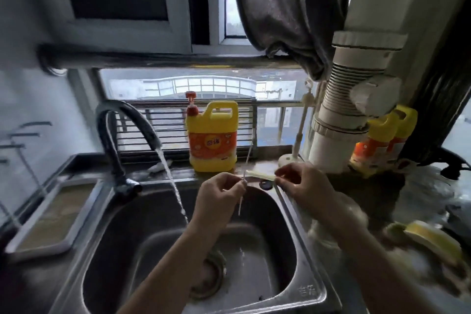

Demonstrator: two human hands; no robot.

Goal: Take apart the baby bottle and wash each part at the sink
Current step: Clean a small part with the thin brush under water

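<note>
Over the steel sink (309,257), my right hand (304,183) pinches one end of a pale, yellowish straw tube (260,174) and holds it level. My left hand (220,197) pinches a thin wire brush (240,205) at the tube's other end; the wire runs up past my fingers and its white tip hangs below them. Whether the brush is inside the tube is not clear. A yellow and clear bottle part (433,239) lies blurred on the counter at the right.
A black curved faucet (114,135) pours a water stream (173,181) into the basin left of my hands. A yellow detergent jug (212,137) stands on the ledge behind. A tray (51,214) sits left of the sink; white pipes (341,120) and more yellow bottles (379,140) stand at the right.
</note>
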